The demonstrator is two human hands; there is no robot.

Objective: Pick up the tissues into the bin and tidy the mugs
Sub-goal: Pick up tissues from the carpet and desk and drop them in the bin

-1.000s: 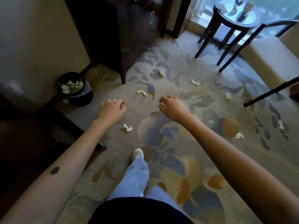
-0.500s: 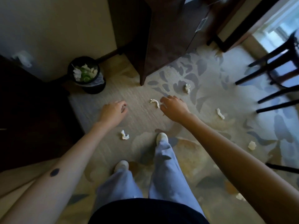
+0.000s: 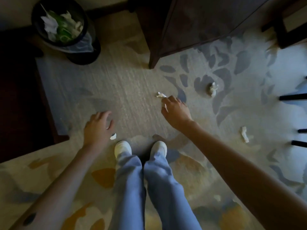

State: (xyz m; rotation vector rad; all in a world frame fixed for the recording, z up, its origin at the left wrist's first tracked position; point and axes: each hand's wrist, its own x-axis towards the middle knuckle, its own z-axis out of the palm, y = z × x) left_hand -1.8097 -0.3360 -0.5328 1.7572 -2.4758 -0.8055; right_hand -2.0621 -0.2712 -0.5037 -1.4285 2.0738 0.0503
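Note:
I stand over a patterned carpet strewn with crumpled white tissues. My right hand (image 3: 177, 113) is down at the carpet, thumb and forefinger pinched on a curled tissue (image 3: 160, 94) whose end sticks out past the fingertips. My left hand (image 3: 98, 126) hovers with fingers spread just above and left of a small tissue (image 3: 113, 136) by my left shoe. Two more tissues lie to the right, one (image 3: 211, 88) farther off and one (image 3: 244, 134) nearer. The black bin (image 3: 84, 54), lined and holding tissues, stands at the top left. No mugs are in view.
A dark wooden cabinet (image 3: 191, 25) stands at the top, its corner leg (image 3: 152, 63) on the carpet. Dark furniture (image 3: 18, 100) fills the left side. Black chair legs (image 3: 294, 97) show at the right edge. My white shoes (image 3: 123, 147) stand between my arms.
I have stepped forward and bent lower, so the bin and cabinet are closer. My right hand has dropped onto the curled tissue and my left hand has lowered toward the small one.

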